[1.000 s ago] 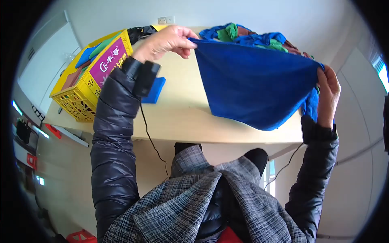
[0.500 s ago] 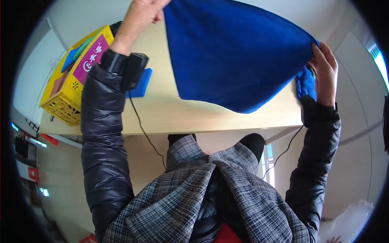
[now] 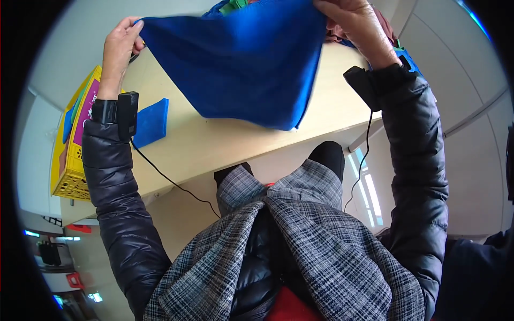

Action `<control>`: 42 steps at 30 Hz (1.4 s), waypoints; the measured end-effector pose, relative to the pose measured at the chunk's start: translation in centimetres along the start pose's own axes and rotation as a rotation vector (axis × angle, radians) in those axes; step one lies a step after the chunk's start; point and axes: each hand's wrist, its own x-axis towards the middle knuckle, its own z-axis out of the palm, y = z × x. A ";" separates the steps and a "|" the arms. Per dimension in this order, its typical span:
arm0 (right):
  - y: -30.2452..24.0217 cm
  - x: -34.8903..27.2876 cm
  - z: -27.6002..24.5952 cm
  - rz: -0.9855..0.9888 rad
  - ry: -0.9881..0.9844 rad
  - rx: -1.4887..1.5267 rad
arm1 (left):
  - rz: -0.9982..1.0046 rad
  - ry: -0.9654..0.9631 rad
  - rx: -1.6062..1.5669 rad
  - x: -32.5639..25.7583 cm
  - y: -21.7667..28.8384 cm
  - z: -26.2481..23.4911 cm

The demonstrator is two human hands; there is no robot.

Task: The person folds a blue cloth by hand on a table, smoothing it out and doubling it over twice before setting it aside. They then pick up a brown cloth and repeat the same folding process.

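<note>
Left hand [image 3: 119, 45] pinches one top corner of a large blue cloth [image 3: 243, 61], fingers closed on the fabric edge. Right hand [image 3: 356, 27] grips the opposite top corner, fingers curled shut around it. Cloth is stretched between both hands, held up off the bench [image 3: 203, 144], hanging in a rough triangle with its lowest point over the bench's near edge, toward the right part of it. Cannot tell if the bottom tip touches the bench surface.

A small folded blue cloth [image 3: 151, 122] lies flat on the bench near the left end, just beside the left wrist. A black wrist device [image 3: 127, 115] is strapped on the left wrist, with a thin black cable [image 3: 171, 182] running from it down past the near edge. A similar black unit [image 3: 360, 85] sits on the right wrist, also with a cable.

A yellow crate [image 3: 72, 160] sits at the bench's left end, coloured items inside. A pile of mixed-colour fabric [image 3: 235, 5] lies at the far edge, mostly hidden behind the held cloth.
</note>
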 end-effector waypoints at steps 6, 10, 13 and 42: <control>-1.8 -0.8 1.2 0.185 0.156 0.073 | -0.037 -0.044 -0.038 0.8 -0.9 -0.5; -0.4 -0.5 0.4 0.046 0.122 0.094 | -0.109 -0.021 -0.017 1.0 -0.8 0.2; 2.4 0.6 -0.6 -0.116 0.035 0.259 | -0.114 -0.005 -0.036 2.0 -1.5 0.5; 10.2 -13.3 31.1 -0.070 -0.307 -0.280 | -0.551 -0.493 -0.253 -8.8 -21.1 10.8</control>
